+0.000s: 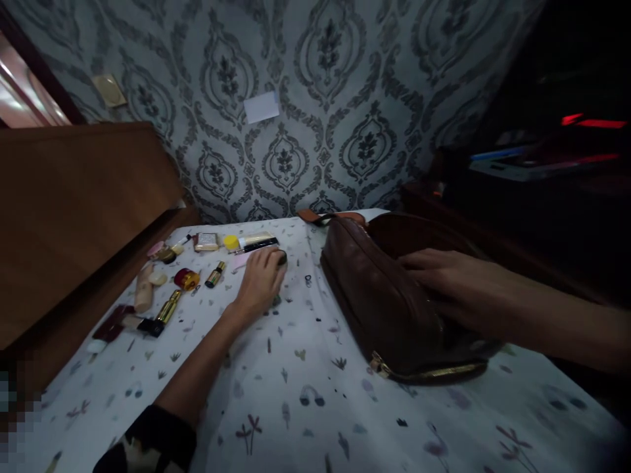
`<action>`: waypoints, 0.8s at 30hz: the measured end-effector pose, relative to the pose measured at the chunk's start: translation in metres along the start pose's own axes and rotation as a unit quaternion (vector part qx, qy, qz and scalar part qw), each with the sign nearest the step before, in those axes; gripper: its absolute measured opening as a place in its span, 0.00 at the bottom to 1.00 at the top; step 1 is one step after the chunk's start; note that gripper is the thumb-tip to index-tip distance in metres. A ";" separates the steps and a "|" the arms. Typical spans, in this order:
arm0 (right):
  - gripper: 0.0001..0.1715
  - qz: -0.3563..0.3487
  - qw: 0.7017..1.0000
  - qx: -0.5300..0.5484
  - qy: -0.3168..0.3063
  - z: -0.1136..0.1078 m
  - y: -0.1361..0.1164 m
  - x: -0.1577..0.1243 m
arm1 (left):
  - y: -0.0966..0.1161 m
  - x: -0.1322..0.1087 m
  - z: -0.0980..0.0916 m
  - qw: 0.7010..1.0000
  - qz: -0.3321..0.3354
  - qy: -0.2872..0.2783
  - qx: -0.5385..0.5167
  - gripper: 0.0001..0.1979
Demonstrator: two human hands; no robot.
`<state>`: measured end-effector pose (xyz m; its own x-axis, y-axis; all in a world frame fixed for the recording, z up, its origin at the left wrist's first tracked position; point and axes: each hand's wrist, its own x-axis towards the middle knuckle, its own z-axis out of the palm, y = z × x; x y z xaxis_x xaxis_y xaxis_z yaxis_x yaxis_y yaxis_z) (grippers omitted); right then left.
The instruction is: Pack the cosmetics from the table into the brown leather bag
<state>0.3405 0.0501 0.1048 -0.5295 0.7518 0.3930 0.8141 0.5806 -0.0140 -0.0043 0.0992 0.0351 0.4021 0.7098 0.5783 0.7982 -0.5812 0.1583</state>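
My left hand (260, 279) is closed over a small dark round-ended item (282, 258) on the patterned cloth. Most of that item is hidden under my fingers. Close by lie a black pencil-like stick (260, 245), a pale tube (256, 237) and a yellow-capped container (231, 242). My right hand (441, 276) reaches into the open top of a brown leather bag (379, 289). The bag hides its fingertips, so what they touch does not show. A gold zipper (434, 373) runs along the bag's near lower edge.
Several cosmetics lie at left, among them a gold tube (170, 307), a red-and-amber jar (186, 279) and a beige bottle (143, 289). A wooden board (83, 217) borders the left side. The patterned wall (315, 131) stands behind; dark furniture is at right.
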 end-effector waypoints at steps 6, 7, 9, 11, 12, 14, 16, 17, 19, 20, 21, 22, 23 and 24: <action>0.27 -0.022 0.995 -0.023 0.094 0.001 0.004 -0.014 | -0.073 -0.037 -0.006 0.965 -0.238 -0.027 0.110 0.21; 0.27 -0.012 0.990 -0.021 0.136 0.001 -0.002 -0.016 | -0.079 -0.043 -0.006 0.961 -0.250 -0.028 0.111 0.21; 0.19 -0.027 0.984 0.004 0.175 0.002 -0.020 -0.018 | -0.084 -0.052 -0.004 0.961 -0.254 -0.034 0.104 0.20; 0.11 -0.070 0.978 0.028 0.195 0.004 -0.045 -0.017 | -0.083 -0.057 -0.004 0.967 -0.237 -0.039 0.088 0.20; 0.11 -0.095 0.973 0.047 0.206 0.006 -0.059 -0.016 | -0.082 -0.057 -0.004 0.971 -0.223 -0.041 0.076 0.20; 0.13 -0.137 0.964 0.081 0.211 0.016 -0.087 -0.011 | -0.077 -0.055 -0.006 0.979 -0.193 -0.041 0.050 0.20; 0.14 -0.169 0.956 0.121 0.205 0.029 -0.113 -0.006 | -0.074 -0.053 -0.010 0.984 -0.171 -0.037 0.028 0.18; 0.14 -0.179 0.954 0.148 0.188 0.037 -0.126 -0.003 | -0.074 -0.052 -0.012 0.985 -0.166 -0.033 0.021 0.17; 0.12 -0.182 0.953 0.192 0.151 0.054 -0.148 0.004 | -0.077 -0.049 -0.016 0.985 -0.169 -0.024 0.019 0.15; 0.12 -0.183 0.952 0.209 0.129 0.062 -0.158 0.008 | -0.081 -0.048 -0.018 0.984 -0.177 -0.020 0.023 0.14; 0.12 -0.185 0.950 0.224 0.110 0.070 -0.167 0.011 | -0.086 -0.045 -0.019 0.982 -0.186 -0.017 0.028 0.14; 0.13 -0.186 0.949 0.239 0.092 0.078 -0.176 0.015 | -0.093 -0.042 -0.020 0.979 -0.199 -0.014 0.036 0.15; 0.13 -0.188 0.945 0.255 0.078 0.085 -0.183 0.018 | -0.100 -0.038 -0.021 0.976 -0.212 -0.012 0.046 0.16; 0.14 -0.187 0.942 0.271 0.067 0.092 -0.189 0.021 | -0.109 -0.033 -0.022 0.972 -0.228 -0.011 0.057 0.18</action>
<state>0.1536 -0.0147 0.0310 -0.6908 0.4373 0.5758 0.3151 0.8988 -0.3047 -0.1141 0.1305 0.0161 0.0039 0.8926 0.4507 0.9397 -0.1575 0.3037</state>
